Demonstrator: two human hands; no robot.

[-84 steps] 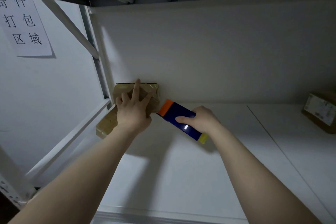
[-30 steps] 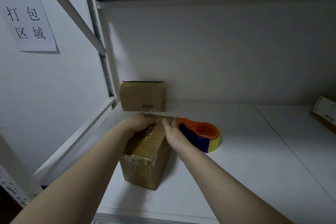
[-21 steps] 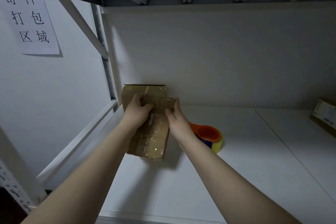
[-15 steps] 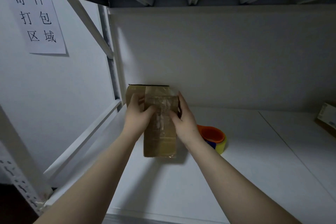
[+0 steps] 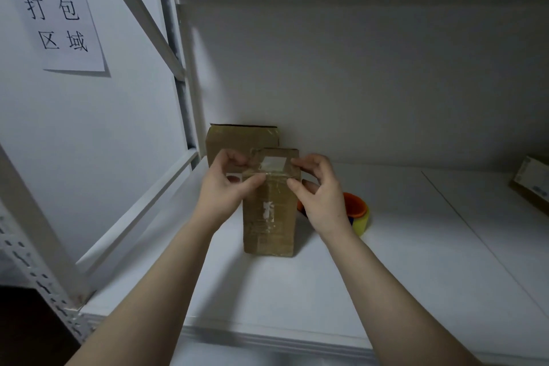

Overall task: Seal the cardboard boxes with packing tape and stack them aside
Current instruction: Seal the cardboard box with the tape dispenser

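Your left hand [image 5: 225, 190] and right hand [image 5: 322, 199] pinch the upright box [image 5: 270, 223] at its top, dispenser [image 5: 356, 206] just right.

Before you stood tall brown cardboard box [image 5: 269, 217], second brown cardboard box [image 5: 237, 140] behind it, orange tape dispenser [image 5: 355, 205] at its right.

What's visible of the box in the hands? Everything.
The cardboard box is brown, tall and narrow, upright on the white shelf. Glossy clear tape runs over its top and down the front; a pale patch shows on top. The left hand and right hand pinch its upper edges.
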